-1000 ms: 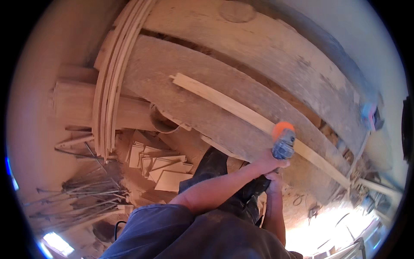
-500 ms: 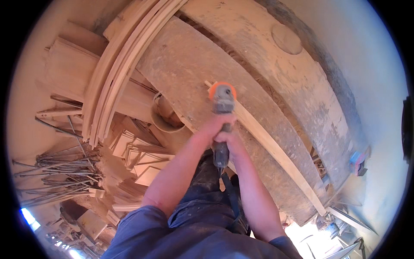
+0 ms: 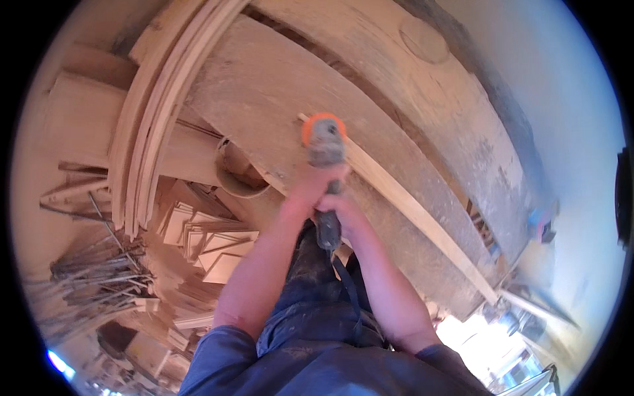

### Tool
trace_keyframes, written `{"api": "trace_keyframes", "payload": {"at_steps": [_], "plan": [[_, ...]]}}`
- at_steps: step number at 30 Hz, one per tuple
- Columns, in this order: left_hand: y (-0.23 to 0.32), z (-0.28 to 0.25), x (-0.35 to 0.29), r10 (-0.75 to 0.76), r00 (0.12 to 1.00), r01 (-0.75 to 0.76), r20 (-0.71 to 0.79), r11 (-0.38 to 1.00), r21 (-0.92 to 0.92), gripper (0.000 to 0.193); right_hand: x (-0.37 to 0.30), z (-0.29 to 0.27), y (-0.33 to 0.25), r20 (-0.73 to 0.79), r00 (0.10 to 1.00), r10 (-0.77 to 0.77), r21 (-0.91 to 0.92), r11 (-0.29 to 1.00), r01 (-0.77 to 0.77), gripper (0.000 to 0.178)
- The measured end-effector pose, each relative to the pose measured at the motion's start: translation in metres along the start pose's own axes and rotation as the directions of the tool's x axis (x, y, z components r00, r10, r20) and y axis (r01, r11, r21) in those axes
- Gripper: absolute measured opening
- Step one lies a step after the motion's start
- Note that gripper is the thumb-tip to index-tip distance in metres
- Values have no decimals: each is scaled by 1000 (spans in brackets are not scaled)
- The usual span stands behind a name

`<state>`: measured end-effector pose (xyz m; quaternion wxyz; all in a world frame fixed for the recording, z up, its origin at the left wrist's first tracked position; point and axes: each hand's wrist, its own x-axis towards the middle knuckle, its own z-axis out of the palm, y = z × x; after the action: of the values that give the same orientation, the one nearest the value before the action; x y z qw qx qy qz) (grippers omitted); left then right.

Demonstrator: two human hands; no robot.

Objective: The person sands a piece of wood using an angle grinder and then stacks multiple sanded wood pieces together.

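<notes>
The power tool (image 3: 327, 155), a grey body with an orange disc (image 3: 308, 129) at its head, is over the bench (image 3: 264, 86), slightly blurred. The left hand (image 3: 317, 183) has its grip wrapped around the body just behind the tool's head; the right hand (image 3: 339, 206) has its grip closed on the tool's dark handle, right behind the left one. A dark cord (image 3: 351, 290) hangs from the tool's rear end, toward the person.

Under the tool's head lies a long, pale wooden strip (image 3: 416, 214); a short end of it pokes out past the disc, and the rest runs off to the tool's right, slanting nearer the person. Whether disc and strip touch, I cannot tell.

Beyond the tool, a long gap divides the bench top. To the tool's left, a stack of long boards (image 3: 168, 99) crosses the bench end. Left of the tool and below the bench edge stands a bucket (image 3: 246, 189); nearer the person are flat wood pieces (image 3: 218, 247), and farther left, a heap of sticks (image 3: 99, 274).
</notes>
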<state>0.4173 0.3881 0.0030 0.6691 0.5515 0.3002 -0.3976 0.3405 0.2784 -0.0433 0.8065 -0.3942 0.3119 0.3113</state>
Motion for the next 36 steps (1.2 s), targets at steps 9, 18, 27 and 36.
{"api": "trace_keyframes", "payload": {"at_steps": [9, 18, 27, 36], "plan": [[-51, 36, -8, 63, 998, -65, 25, 994, 91, 20, -51, -22, 12, -93, 993, -76, 62, 995, 82, 63], [-150, 148, -42, 14, 994, -47, 105, 948, 314, 19, -161, -131, 55, -209, 974, -84, 129, 985, 113, 52], [-243, 278, -76, 23, 988, -119, 151, 738, 664, 34, -263, -250, 94, -292, 928, -232, 254, 917, 309, 32], [-360, 404, -104, -211, 886, -141, 413, 726, 673, 44, -368, -357, 155, -463, 870, -172, 477, 779, 407, 40]]}}
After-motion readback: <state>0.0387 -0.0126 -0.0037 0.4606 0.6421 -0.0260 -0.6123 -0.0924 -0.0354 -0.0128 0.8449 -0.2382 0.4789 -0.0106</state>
